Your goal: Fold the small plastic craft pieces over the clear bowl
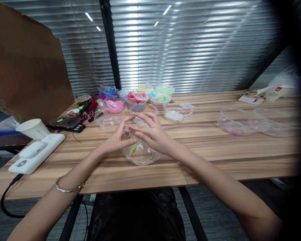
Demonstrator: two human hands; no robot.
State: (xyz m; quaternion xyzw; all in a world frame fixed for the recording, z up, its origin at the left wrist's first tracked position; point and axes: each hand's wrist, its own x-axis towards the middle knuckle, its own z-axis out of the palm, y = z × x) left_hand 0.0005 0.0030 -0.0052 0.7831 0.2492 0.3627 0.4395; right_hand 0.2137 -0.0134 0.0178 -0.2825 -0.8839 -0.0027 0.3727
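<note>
Both hands meet above a clear plastic bowl (142,161) near the table's front edge. My left hand (118,138) has its thumb and fingers curved and apart, fingertips close to those of the other hand. My right hand (152,133) comes over from the other side with its fingers stretched out and spread. I see nothing gripped in either hand, though the space between the fingertips is partly hidden. A light-green piece (132,149) shows just under the left thumb; whether it touches the hand I cannot tell. Small greenish bits lie at the bowl's bottom.
Behind the hands stand several clear bowls, one holding a white packet (175,115), and tubs of red (137,97), pink (115,105) and blue material. More clear bowls (234,125) are at right. At left are a paper cup (33,129), a white power strip (48,147) and cardboard (30,57).
</note>
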